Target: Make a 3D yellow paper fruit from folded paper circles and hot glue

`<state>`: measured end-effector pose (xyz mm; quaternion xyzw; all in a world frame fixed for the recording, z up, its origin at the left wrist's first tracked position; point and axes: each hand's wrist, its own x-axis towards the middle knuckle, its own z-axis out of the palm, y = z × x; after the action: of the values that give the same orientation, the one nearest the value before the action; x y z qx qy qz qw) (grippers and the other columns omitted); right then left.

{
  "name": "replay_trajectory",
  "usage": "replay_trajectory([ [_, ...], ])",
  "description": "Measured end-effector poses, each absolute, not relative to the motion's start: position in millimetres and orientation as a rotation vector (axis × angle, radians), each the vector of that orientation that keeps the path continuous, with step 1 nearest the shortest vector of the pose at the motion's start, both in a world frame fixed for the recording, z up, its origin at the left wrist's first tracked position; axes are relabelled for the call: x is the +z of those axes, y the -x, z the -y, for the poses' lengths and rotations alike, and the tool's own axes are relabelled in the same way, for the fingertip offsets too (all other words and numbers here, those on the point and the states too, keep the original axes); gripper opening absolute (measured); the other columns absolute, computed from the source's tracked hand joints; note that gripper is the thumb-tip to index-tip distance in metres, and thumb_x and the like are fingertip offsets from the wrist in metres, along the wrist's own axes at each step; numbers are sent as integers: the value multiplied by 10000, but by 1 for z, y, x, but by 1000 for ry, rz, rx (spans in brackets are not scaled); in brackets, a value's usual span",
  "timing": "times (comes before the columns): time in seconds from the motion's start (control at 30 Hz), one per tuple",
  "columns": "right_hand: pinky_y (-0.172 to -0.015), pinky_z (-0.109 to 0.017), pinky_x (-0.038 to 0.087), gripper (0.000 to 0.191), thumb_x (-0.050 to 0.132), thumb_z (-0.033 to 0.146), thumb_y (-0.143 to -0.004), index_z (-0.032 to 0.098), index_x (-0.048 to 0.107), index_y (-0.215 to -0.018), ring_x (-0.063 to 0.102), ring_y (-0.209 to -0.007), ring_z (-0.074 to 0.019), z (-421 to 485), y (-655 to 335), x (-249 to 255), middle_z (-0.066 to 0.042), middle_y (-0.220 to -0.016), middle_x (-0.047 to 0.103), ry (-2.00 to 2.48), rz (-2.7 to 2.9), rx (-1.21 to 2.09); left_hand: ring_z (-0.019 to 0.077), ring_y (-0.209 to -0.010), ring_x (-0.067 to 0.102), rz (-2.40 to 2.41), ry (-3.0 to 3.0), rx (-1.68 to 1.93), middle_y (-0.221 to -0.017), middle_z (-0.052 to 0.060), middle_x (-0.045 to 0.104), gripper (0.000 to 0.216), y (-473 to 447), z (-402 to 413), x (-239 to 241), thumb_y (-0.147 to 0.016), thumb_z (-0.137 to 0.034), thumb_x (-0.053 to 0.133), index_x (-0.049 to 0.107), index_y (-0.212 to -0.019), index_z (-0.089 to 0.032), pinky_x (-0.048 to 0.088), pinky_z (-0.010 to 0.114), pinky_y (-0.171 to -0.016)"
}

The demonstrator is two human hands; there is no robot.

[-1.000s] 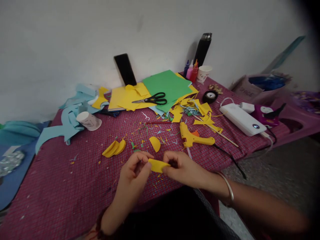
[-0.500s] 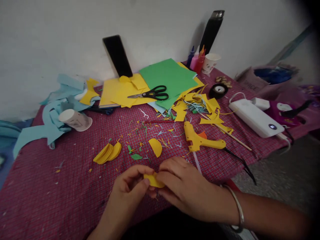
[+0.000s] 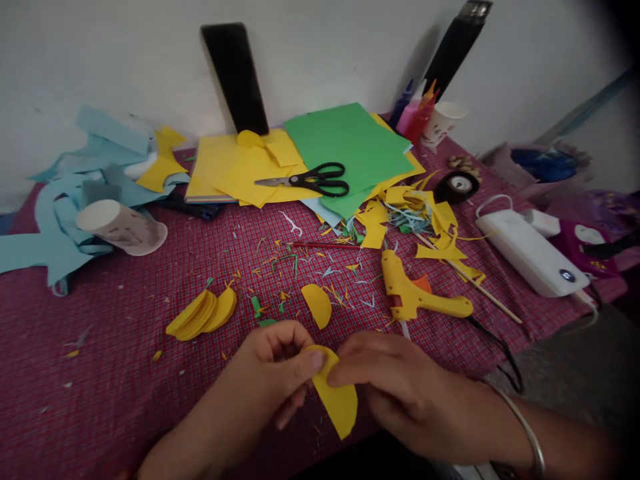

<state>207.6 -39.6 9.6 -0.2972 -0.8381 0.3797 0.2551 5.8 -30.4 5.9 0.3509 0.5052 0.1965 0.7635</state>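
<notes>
My left hand (image 3: 277, 370) and my right hand (image 3: 395, 390) pinch a folded yellow paper piece (image 3: 336, 397) between them, just above the near edge of the red checked tablecloth (image 3: 125, 360). The piece hangs down like a half disc. Another yellow half disc (image 3: 318, 305) lies on the cloth right behind my hands. A stack of similar yellow pieces (image 3: 203, 313) lies to the left. A yellow glue gun (image 3: 417, 297) rests to the right of my hands.
Black scissors (image 3: 310, 180) lie on yellow and green paper sheets (image 3: 350, 143) at the back. A paper cup (image 3: 123, 228) lies tipped at left among blue scraps. A white power bank (image 3: 533, 250), tape roll (image 3: 456, 187), bottles and a phone (image 3: 235, 77) stand along the right and back.
My head has leaned closer and lower over the table. The yellow piece, held flat and level before, now hangs downward from both hands' fingertips.
</notes>
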Motion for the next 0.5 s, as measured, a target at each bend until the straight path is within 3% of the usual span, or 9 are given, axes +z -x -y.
replay_trajectory([
  [0.07, -712, -263, 481, 265, 487, 53, -868, 229, 578, -1044, 588, -859, -135, 36, -209, 6, -25, -927, 627, 869, 2341, 904, 35, -329, 234, -1081, -685, 398, -433, -101, 398, 350, -6, 26, 3, -733, -499, 676, 482, -669, -215, 199, 153, -306],
  [0.17, -569, -260, 439, 63, 543, 215, -914, 222, 588, -871, 548, -648, -123, 27, -213, -2, 11, -736, 578, 1125, 2228, 829, 57, -320, 322, -1158, -907, 447, -463, -75, 466, 293, -1, 20, -2, -797, -482, 598, 509, -702, -220, 266, 169, -298],
  [0.23, -518, -254, 415, 110, 503, 235, -940, 217, 605, -904, 547, -622, -123, 16, -217, -4, 0, -737, 577, 1183, 2212, 742, 101, -420, 496, -1259, -1422, 613, -570, -26, 583, 187, 6, 17, -8, -846, -390, 560, 580, -785, -214, 408, 205, -377],
  [0.3, -540, -265, 415, 177, 465, 185, -950, 225, 617, -1030, 560, -683, -138, 1, -223, -5, -28, -823, 598, 1102, 2314, 575, 163, -648, 639, -1277, -2079, 765, -758, 31, 690, 111, 15, 15, -15, -865, -247, 542, 636, -901, -202, 535, 279, -580],
  [0.4, -677, -310, 441, 275, 494, 85, -921, 216, 593, -1142, 554, -809, -161, -20, -225, -7, -55, -947, 611, 967, 2432, 389, 228, -929, 661, -1147, -2709, 756, -1012, 76, 725, 247, 26, 14, -29, -872, -92, 464, 654, -1014, -161, 539, 383, -820],
  [0.5, -755, -356, 429, 276, 524, 53, -905, 167, 594, -1147, 547, -880, -179, -29, -221, -12, -72, -1016, 636, 874, 2497, 322, 221, -1033, 635, -1074, -2814, 695, -1112, 74, 707, 323, 29, 14, -39, -879, -47, 411, 647, -1080, -139, 505, 394, -903],
])
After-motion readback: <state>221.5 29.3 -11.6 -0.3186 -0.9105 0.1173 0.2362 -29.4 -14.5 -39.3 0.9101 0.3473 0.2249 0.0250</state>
